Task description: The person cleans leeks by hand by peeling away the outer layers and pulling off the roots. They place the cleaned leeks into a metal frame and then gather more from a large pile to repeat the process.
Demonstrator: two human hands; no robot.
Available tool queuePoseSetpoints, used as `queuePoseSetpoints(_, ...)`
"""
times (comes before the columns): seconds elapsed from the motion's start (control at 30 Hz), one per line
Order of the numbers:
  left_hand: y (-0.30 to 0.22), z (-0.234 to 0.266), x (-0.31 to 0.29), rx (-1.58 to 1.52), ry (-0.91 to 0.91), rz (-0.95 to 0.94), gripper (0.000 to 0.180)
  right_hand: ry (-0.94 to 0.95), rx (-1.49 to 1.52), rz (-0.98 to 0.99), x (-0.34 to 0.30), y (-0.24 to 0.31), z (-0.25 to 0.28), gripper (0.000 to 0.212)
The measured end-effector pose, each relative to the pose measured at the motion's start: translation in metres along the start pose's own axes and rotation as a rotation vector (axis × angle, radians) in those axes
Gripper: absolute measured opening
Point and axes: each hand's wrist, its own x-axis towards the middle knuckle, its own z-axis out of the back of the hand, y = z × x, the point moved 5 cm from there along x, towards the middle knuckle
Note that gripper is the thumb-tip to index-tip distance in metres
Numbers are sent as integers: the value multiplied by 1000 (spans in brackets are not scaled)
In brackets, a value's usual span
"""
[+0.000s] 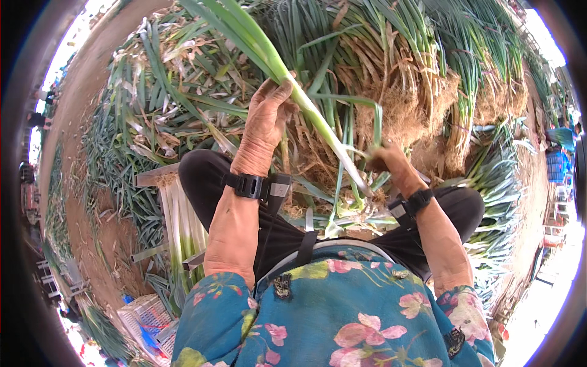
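Note:
My left hand [269, 114] is closed round a long green onion [315, 116], its thumb and fingers on the pale part of the stalk. The stalk slants from the green leaves at the top down to its white root end above my lap. My right hand [391, 162], slightly smeared, is closed beside the lower stalk. It grips a bent green leaf [378, 122] that hangs away from the stalk. Loose roots and peelings [367, 211] lie between my knees, below both hands.
Bundled green onions with shaggy brown roots [403, 104] stand ahead. A heap of stripped leaves [165, 104] spreads left. Cleaned white stalks [183, 220] lie by my left knee, more onions [498, 202] at right. A white plastic basket [143, 315] sits at lower left.

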Motion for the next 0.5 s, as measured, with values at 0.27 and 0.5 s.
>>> queuePoseSetpoints(0.27, -4, -7, -13, 136, -155, -2, 29, -254, -1025, 288, -9, -12, 37, 35)
queuePoseSetpoints(0.5, 36, -37, -14, 177, -61, 147, 27, 133, -140, 458, -67, 107, -72, 28)
